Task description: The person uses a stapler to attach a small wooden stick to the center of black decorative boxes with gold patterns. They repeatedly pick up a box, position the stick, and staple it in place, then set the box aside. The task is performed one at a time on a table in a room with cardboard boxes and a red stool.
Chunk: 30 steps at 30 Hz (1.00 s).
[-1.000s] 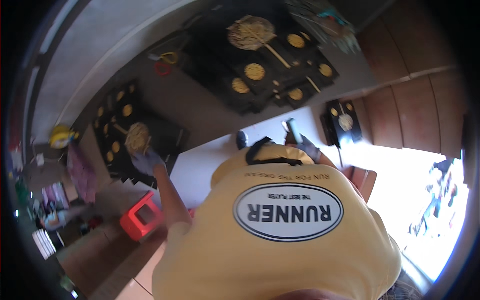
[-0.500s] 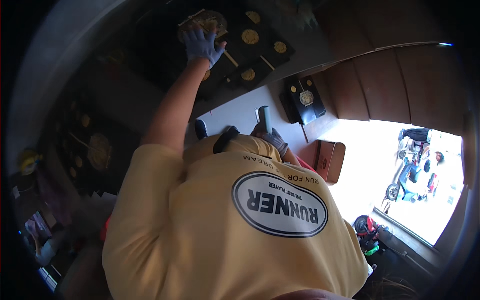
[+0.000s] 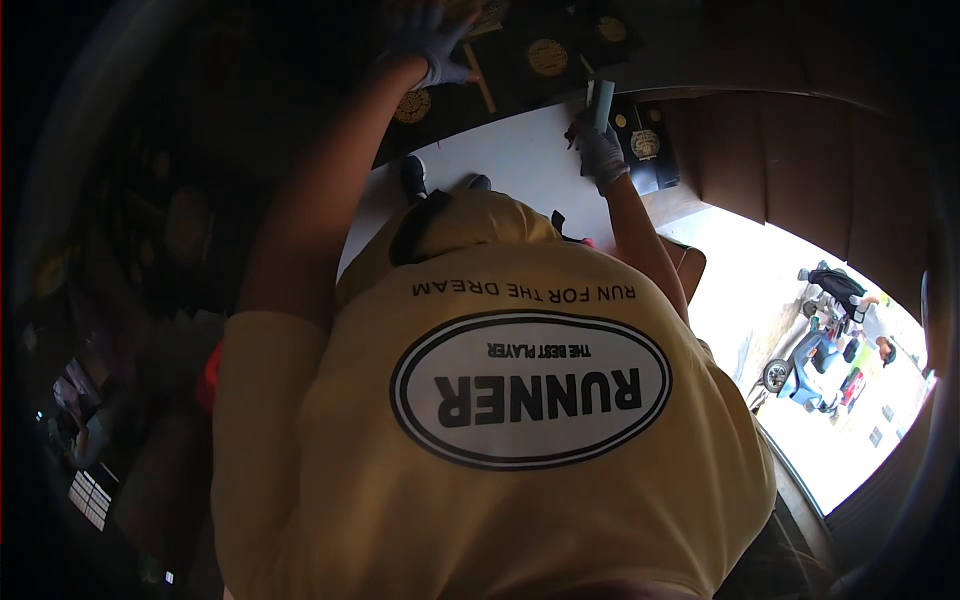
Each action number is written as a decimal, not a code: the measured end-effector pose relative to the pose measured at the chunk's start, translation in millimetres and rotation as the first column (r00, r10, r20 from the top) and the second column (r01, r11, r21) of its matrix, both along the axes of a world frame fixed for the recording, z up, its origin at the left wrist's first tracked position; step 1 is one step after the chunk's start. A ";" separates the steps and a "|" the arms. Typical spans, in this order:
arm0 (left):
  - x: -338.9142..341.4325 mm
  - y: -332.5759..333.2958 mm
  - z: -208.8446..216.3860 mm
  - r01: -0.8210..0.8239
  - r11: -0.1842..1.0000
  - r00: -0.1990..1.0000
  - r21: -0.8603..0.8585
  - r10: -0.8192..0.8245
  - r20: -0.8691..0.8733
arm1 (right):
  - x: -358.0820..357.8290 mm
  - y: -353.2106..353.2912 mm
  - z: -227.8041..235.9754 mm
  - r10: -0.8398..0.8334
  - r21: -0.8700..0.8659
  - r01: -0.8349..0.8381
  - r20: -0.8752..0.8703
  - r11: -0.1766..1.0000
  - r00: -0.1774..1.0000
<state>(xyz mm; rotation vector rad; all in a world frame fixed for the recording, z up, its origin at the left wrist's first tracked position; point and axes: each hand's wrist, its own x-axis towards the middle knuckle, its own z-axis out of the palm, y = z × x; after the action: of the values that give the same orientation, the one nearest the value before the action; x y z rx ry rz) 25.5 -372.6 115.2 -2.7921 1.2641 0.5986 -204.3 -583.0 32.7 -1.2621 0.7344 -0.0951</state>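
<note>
1. Here's the left hand (image 3: 425, 45), gloved in blue-grey, stretched far out at the top of the view above the black panels (image 3: 515, 88), fingers spread, and I see nothing in its grasp
2. Does it touch down? I can't tell, the fingertips run off into the dark
3. Close by the thumb, a gold strip (image 3: 481, 80) lies slantwise on the black, a round gold emblem (image 3: 547, 57) to its right, and a gold disc (image 3: 412, 107) just below the wrist
4. Across to the right hand (image 3: 602, 160), gloved too, fingers closed around a blue-green oblong object (image 3: 603, 103) that sticks up out of the fist, near the panels' lower edge
5. Just beside that grip, a black board (image 3: 665, 155) carries its own gold emblem
6. Brown cartons (image 3: 800, 140) line the far right, and beneath them a bright opening shows a blue scooter (image 3: 808, 368)
</note>
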 end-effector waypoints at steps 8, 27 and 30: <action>-6.1 6.1 -14.5 0.006 1.000 0.997 -0.016 -0.005 0.081 | 20.0 22.7 0.4 0.191 -0.050 -0.194 -0.053 0.980 0.980; -1.8 -15.4 8.2 -0.011 0.998 0.995 0.059 0.005 0.099 | 20.7 18.0 -19.2 0.146 -0.012 -0.146 0.023 0.989 0.989; 29.5 -20.5 -5.5 0.029 0.998 0.988 0.053 -0.037 0.149 | 24.1 24.5 -17.3 0.149 -0.036 -0.149 0.005 0.988 0.989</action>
<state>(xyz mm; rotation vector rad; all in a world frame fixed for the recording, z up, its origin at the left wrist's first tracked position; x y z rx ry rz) 55.0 -393.1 109.7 -2.7103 1.2451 0.4044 -180.3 -558.5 15.4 -1.3455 0.6314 0.0093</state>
